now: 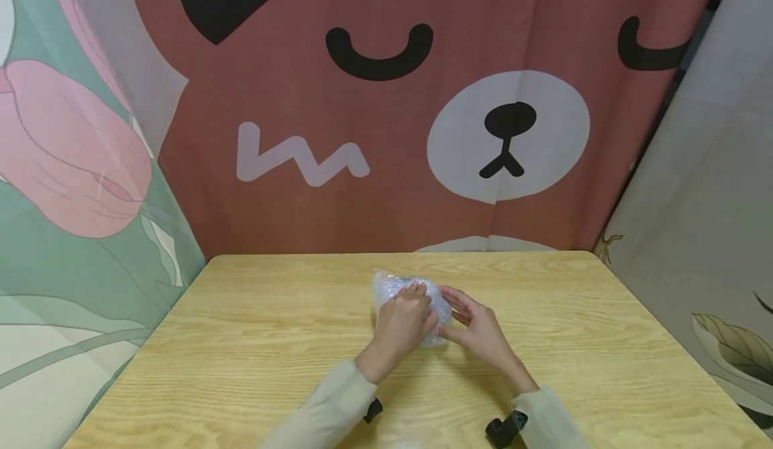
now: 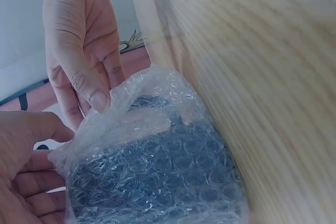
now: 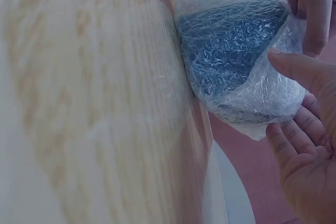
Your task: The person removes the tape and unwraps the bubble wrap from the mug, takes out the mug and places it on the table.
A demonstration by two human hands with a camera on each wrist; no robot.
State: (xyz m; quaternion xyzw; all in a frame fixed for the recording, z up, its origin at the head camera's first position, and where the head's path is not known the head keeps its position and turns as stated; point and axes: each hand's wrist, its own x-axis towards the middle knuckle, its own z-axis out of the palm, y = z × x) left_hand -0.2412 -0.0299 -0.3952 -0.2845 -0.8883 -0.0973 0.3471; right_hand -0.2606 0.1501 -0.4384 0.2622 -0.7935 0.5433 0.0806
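Note:
A squat parcel of clear bubble wrap (image 1: 388,289) stands on the wooden table, with something dark blue showing through the wrap (image 2: 157,171). My left hand (image 1: 400,323) lies over its near side, and its thumb and curled fingers pinch the upper edge of the wrap. From the right, my right hand (image 1: 481,333) holds the folded end of the wrap (image 3: 262,90), thumb on one face and fingers at the other side. The blue item's exact kind is hidden by the wrap.
The light wooden table (image 1: 253,328) has its far edge just beyond the parcel. A curtain with a printed brown bear (image 1: 290,221) hangs behind it, and more printed cloth hangs at the left and right. Both wrists carry small black devices (image 1: 506,429).

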